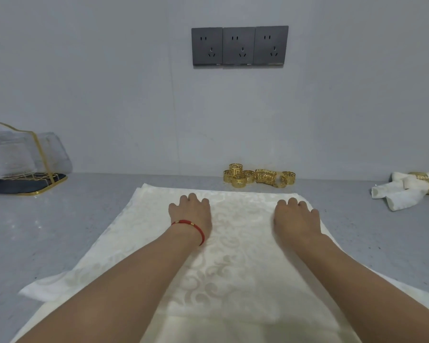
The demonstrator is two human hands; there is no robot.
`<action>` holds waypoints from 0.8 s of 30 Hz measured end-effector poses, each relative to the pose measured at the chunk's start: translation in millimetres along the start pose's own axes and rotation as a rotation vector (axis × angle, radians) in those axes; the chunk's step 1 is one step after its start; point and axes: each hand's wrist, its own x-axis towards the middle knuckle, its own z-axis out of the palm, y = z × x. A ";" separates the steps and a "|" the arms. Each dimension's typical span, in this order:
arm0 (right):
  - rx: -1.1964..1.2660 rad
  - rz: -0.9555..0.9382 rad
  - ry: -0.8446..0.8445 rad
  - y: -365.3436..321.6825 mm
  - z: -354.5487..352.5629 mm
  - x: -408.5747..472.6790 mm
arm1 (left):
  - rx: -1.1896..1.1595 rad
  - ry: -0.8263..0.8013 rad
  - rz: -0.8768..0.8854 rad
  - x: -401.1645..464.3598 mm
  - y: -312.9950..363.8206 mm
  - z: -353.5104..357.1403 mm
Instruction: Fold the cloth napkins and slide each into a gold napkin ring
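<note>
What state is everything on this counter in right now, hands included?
Napkin: spread flat on the counter, not yet rolled.
Left hand: palm down, resting on the napkin.
Right hand: palm down, resting on the napkin.
Loose gold rings: clustered by the wall, unused, one stacked on others.
Finished napkins: rolled, each in a gold ring.
Wire holder: upright, holding folded grey cloths.
Wall sockets: nothing plugged in.

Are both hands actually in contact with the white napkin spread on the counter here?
Touching. In the head view the left hand and the right hand both lie palm-down on the napkin, with no gap visible under either.
</note>
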 end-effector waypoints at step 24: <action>0.314 -0.204 0.022 -57.8 3.2 70.3 | -0.403 0.160 0.442 19.8 31.8 34.3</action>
